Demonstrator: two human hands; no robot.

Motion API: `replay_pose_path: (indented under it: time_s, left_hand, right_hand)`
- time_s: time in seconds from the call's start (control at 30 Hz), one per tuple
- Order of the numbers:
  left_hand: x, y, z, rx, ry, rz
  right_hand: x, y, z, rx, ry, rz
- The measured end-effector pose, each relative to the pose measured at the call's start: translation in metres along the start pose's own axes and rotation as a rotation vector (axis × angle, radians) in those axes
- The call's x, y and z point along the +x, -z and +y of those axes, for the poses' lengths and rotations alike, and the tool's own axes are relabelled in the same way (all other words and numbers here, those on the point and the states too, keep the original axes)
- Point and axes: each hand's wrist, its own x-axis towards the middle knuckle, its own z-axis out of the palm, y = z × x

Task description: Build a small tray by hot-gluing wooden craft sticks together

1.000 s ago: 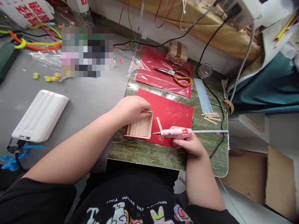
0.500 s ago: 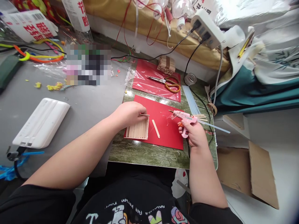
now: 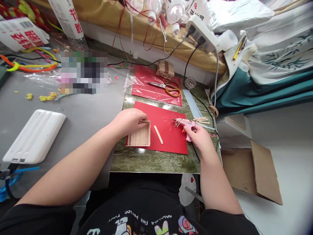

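Note:
My left hand (image 3: 130, 121) is closed in a pinch on a thin wooden craft stick (image 3: 146, 121), at the far edge of a shallow box made of craft sticks (image 3: 139, 137). The box lies on the left part of a red sheet (image 3: 168, 130). One loose craft stick (image 3: 158, 134) rests on the sheet to the right of the box. On the sheet's right side, my right hand (image 3: 199, 137) has its fingers on a pink glue gun (image 3: 187, 125), whose nozzle points left. Fine glue strands cling around the nozzle.
Scissors (image 3: 168, 87) and a bundle of craft sticks (image 3: 165, 69) lie on a wrapped red pack (image 3: 139, 80). Clear glue sticks (image 3: 192, 102) and several craft sticks (image 3: 201, 120) are at right. A white power bank (image 3: 35, 135) lies left; a power strip (image 3: 202, 34) hangs behind.
The view has shifted slightly. My right hand has loosened its wrap around the glue gun's handle, and the gun sits lower by the sheet. My left hand keeps its place at the box.

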Motion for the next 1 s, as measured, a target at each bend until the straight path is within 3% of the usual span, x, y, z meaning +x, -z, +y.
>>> replay_pose_path:
  time_s: [0.1,0.2,0.27,0.33,0.47,0.67,0.9,1.0]
  left_hand:
    - [0.0,0.001,0.001,0.004,0.011,-0.001]
    - [0.0,0.001,0.003,0.012,0.016,0.0]
    - [0.001,0.001,0.003,0.017,0.018,0.003]
    - [0.0,0.0,0.003,0.016,0.014,0.021]
    - [0.0,-0.001,0.002,0.011,0.007,0.042]
    - [0.0,-0.002,0.0,0.02,0.003,0.039]
    - [0.0,-0.002,0.002,0.041,0.006,0.038]
    - [0.0,-0.003,0.003,0.074,0.036,0.096]
  right_hand:
    - [-0.014,0.001,-0.01,-0.151,-0.031,0.096]
    - [-0.036,-0.013,-0.03,-0.167,0.181,0.198]
    - [-0.051,-0.031,-0.046,-0.143,0.373,0.073]
    - [-0.061,-0.05,-0.062,-0.138,0.468,-0.078]
    - [-0.059,-0.072,-0.077,-0.155,0.442,-0.162]
    - [-0.055,-0.054,-0.072,-0.197,0.402,-0.343]
    - [-0.081,-0.042,-0.057,-0.138,0.301,-0.239]
    - [-0.087,-0.031,-0.051,-0.089,0.293,-0.141]
